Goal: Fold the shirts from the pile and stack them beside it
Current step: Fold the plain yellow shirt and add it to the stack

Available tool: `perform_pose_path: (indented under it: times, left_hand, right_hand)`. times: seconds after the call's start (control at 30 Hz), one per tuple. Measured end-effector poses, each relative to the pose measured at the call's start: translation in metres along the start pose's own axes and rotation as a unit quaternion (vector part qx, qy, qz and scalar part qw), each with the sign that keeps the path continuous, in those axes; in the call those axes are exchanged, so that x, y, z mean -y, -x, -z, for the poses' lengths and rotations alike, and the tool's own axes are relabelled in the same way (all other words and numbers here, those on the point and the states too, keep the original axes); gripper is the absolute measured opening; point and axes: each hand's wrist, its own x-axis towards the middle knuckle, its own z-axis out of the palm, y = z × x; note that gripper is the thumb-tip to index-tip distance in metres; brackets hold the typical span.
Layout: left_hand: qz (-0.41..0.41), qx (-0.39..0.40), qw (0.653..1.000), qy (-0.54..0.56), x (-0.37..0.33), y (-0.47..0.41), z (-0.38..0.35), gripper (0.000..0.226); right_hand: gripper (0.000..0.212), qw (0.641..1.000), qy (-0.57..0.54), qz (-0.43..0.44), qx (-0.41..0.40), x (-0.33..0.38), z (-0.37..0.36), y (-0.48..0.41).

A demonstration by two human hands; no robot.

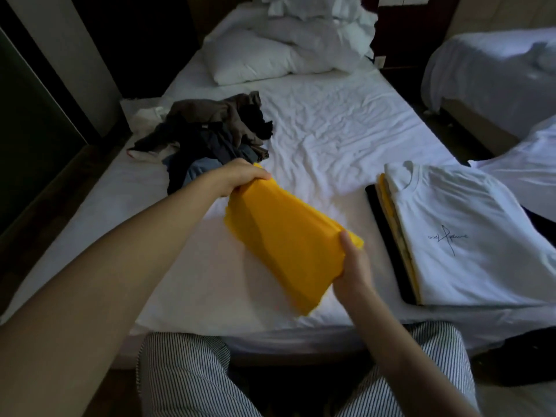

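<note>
On the left of the bed [346, 130] we see the pile of unfolded shirts [210, 136], a dark heap of brown, black and blue cloth lying crumpled on the white sheet, toward the far left edge. Just near of it our left hand [240, 177] is closed in a fist around the far end of a yellow shirt [282, 239], fingers curled over the cloth and the knuckles up. The yellow shirt is folded into a long narrow band that runs from that hand diagonally toward the near right, held above the sheet, with its lower edge hanging down loose. Our right hand [353, 267] grips the near end of the band, the thumb pressed on top of the cloth and the fingers hidden under it. Further right, well apart from the pile, lies the stack of folded shirts [469, 236]: a white shirt with a small dark script print on top, and yellow, pale and black edges showing beneath it along the left side. At the near edge we see our striped trousers [192, 371].
</note>
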Motion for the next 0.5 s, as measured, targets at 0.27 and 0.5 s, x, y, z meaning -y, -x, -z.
perform_pose_path:
  times: [0.27, 0.5]
  left_hand:
    - [0.028, 0.015, 0.991, 0.128, -0.032, 0.011, 0.032, 0.023]
    - [-0.088, -0.069, 0.952, 0.284, -0.042, 0.005, 0.041, 0.032]
  right_hand:
    - [0.018, 0.963, 0.223, 0.138, 0.065, 0.132, -0.046, -0.052]
    - [0.013, 0.924, 0.254, 0.221, 0.180, 0.183, -0.072, -0.062]
